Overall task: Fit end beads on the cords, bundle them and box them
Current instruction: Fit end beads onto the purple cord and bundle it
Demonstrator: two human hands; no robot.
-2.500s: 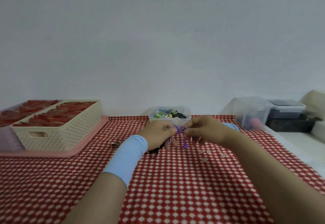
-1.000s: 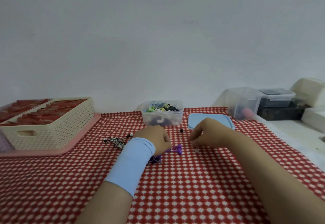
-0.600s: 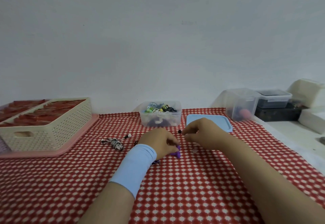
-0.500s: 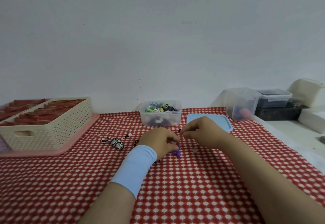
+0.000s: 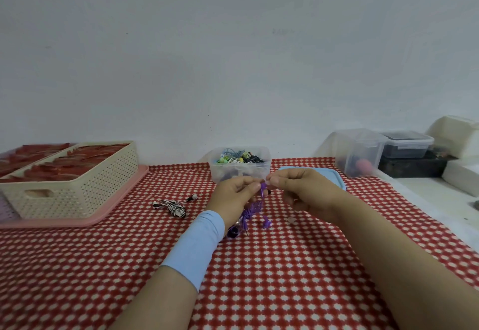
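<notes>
Left hand (image 5: 233, 196), right hand (image 5: 308, 195) pinch 1 purple cord (image 5: 253, 208); 1 striped cord (image 5: 176, 206) nearby.

lt blue wristband (image 5: 197, 245) on l forearm; r bare

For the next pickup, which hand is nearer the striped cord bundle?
Left. The left hand sits just right of the striped cord bundle; the right hand is farther right.

Red-checked tablecloth (image 5: 259, 290) under striped cord bundle (image 5: 174, 207)
</notes>
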